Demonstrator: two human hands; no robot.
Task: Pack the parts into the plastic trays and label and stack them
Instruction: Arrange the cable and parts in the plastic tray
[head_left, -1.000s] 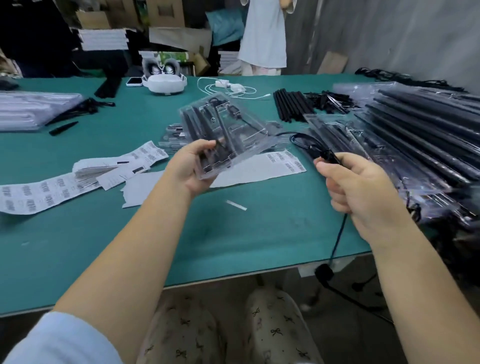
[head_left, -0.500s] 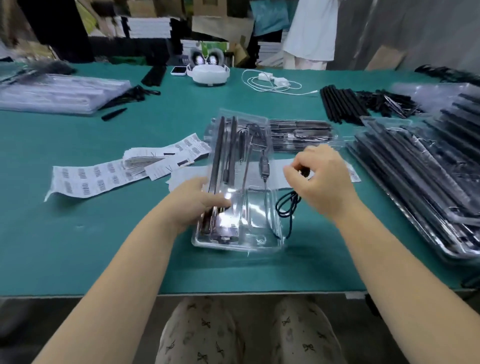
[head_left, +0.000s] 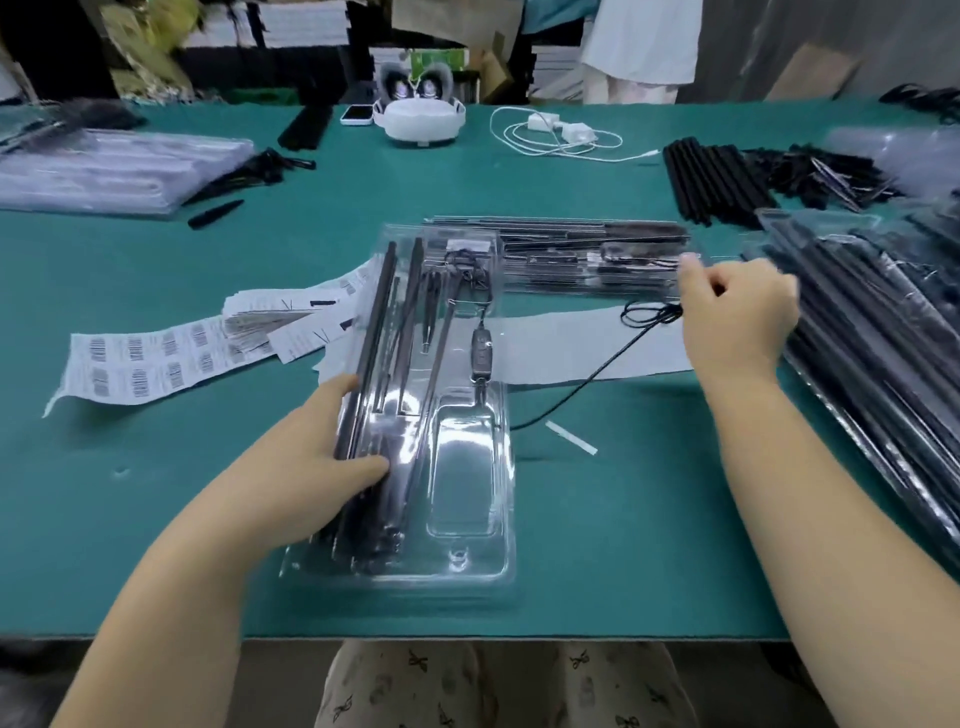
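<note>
Meanwhile, the left hand (head_left: 311, 457) grips the clear plastic tray (head_left: 467, 519) on the green table (head_left: 156, 519). Right of the tray, the right hand (head_left: 737, 317) pinches a thin black cable (head_left: 587, 384).

Workbench, cluttered storeroom behind it.
Green mat-covered table (head_left: 156, 519) spans the whole width, front edge nearest. Far side: stacked cardboard boxes (head_left: 447, 21) and white sheet stacks (head_left: 296, 23) on dark shelving, blurred. Grey wall (head_left: 831, 41) at far right, brown cardboard piece (head_left: 810, 78) leaning on it. Someone in pale clothes (head_left: 641, 47) stands past the far edge. Lighting even and flat, source not visible. Floor mostly hidden under the table edge.
</note>
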